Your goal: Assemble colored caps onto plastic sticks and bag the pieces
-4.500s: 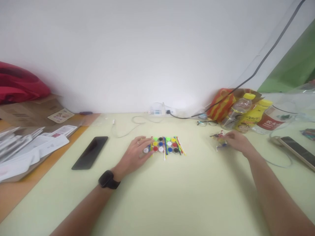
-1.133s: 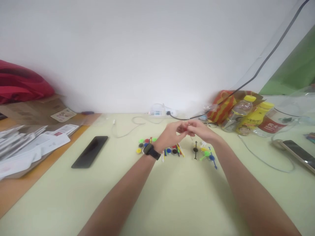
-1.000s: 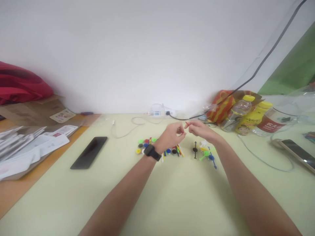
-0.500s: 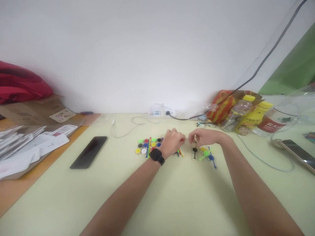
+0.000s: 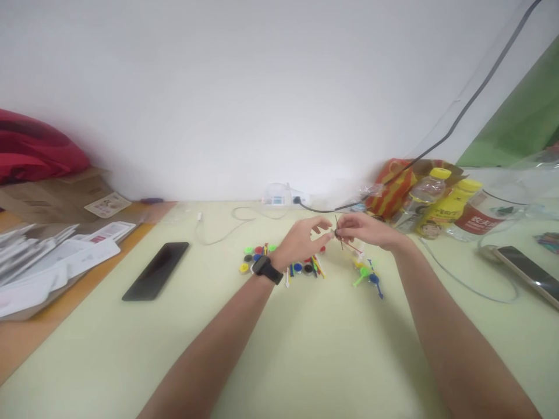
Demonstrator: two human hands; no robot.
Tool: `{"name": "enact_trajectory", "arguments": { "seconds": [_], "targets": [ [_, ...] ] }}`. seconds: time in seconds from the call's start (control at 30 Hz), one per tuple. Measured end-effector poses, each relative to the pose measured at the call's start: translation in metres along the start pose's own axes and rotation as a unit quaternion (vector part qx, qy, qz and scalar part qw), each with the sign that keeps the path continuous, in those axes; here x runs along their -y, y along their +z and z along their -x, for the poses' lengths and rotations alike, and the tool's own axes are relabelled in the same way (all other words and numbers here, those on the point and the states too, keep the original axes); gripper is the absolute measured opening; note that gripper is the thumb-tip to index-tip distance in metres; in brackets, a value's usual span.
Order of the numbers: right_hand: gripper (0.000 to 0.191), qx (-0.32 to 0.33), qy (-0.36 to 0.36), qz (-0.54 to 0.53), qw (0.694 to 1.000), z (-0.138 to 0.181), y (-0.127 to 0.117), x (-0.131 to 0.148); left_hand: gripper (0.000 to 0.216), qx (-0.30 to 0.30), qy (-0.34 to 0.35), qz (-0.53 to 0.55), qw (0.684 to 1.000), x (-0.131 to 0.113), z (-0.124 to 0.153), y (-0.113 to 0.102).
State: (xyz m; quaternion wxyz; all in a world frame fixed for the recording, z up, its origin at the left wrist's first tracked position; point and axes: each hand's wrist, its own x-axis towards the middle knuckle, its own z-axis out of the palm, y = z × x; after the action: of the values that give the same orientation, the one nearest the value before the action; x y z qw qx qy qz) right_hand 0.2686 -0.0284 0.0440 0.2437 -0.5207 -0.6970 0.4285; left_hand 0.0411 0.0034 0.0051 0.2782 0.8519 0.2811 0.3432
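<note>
My right hand (image 5: pixel 364 228) pinches a black arrow spinner (image 5: pixel 337 233), a round disc with a thin pointer, above the table. Beside it, my left hand (image 5: pixel 301 238), wearing a black watch, has thumb and fingers apart; I cannot tell whether the thumb touches the disc. Under my left hand lie loose discs and arrows, among them a yellow disc (image 5: pixel 243 268), a blue disc (image 5: pixel 297 267) and a white arrow (image 5: pixel 287 277); part of this group is hidden. Below my right hand lie a green arrow spinner (image 5: pixel 364 273) and a blue one (image 5: pixel 374 280), with red, white and yellow pieces behind.
A black phone (image 5: pixel 156 272) lies on the pale table at left, near papers (image 5: pixel 65 262) and a cardboard box (image 5: pixel 52 195). Bottles (image 5: pixel 449 209) and a red-yellow bag (image 5: pixel 391 186) stand at back right. Another phone (image 5: pixel 528 270) and a cable (image 5: pixel 471 294) lie at right.
My right hand has lifted the black arrow spinner from the table and tilted it. My left hand has risen off the loose pieces, its fingers spreading beside the spinner.
</note>
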Motion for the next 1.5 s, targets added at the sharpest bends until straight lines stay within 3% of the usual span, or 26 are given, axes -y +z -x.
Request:
{"name": "enact_trajectory", "arguments": {
  "seconds": [0.17,0.37,0.57,0.73,0.9,1.07,1.27,1.5],
  "targets": [
    [0.016,-0.037,-0.026,-0.103,0.994,-0.004,0.005,-0.001,0.031,-0.006,0.035,0.046,0.998,-0.007,-0.001,0.010],
    [0.015,-0.048,-0.016,-0.086,0.995,-0.008,0.012,0.001,0.012,-0.014,0.065,0.084,0.994,-0.010,-0.003,0.012],
    [0.025,-0.102,0.091,0.033,0.990,-0.010,0.010,-0.008,0.007,0.007,0.038,0.010,0.999,-0.013,0.003,0.018],
    [0.031,-0.173,0.153,0.202,0.952,-0.023,0.004,-0.037,0.023,0.063,0.077,-0.068,0.993,-0.018,0.010,0.034],
    [0.038,-0.127,0.164,0.237,0.949,-0.027,0.000,-0.054,0.012,0.105,0.067,-0.210,0.970,-0.019,0.014,0.045],
    [0.029,-0.069,0.167,0.258,0.949,-0.013,-0.015,-0.056,0.008,0.131,0.070,-0.266,0.952,-0.008,0.016,0.051],
    [0.020,0.054,0.176,0.269,0.945,0.004,-0.029,-0.049,0.017,0.088,0.086,-0.331,0.936,-0.002,0.019,0.050],
    [0.020,0.056,0.211,0.260,0.941,0.017,-0.043,-0.042,0.016,0.102,0.072,-0.340,0.932,-0.002,0.018,0.044]
  ]
}}
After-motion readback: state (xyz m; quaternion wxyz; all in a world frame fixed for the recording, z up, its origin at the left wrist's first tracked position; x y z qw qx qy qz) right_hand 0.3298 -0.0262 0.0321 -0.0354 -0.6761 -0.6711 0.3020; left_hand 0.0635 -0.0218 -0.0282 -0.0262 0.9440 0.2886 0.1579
